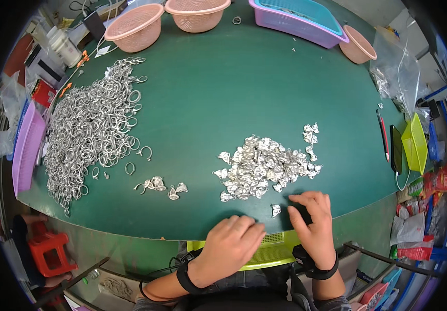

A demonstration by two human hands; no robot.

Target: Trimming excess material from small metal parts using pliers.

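A pile of small silver metal pieces, like charms with little loops [262,166], lies on the green table in front of me. My right hand [314,223] is at the pile's near right side, thumb and fingers apart, holding nothing visible. Just left of its thumb lies a single silver piece [276,210]. Over the table's near edge is my left hand [234,241], its fingers curled together and pointing right; whatever they may hold is hidden. Below both hands, a yellow-green basket [272,254] shows at the table edge.
A large heap of silver rings [89,129] covers the table's left side, with a few loose pieces [156,183] nearby. Pink baskets [135,28] and a purple basket [301,28] line the far edge. At right are a pen [383,135], a phone [395,150] and a yellow-green tray [415,142].
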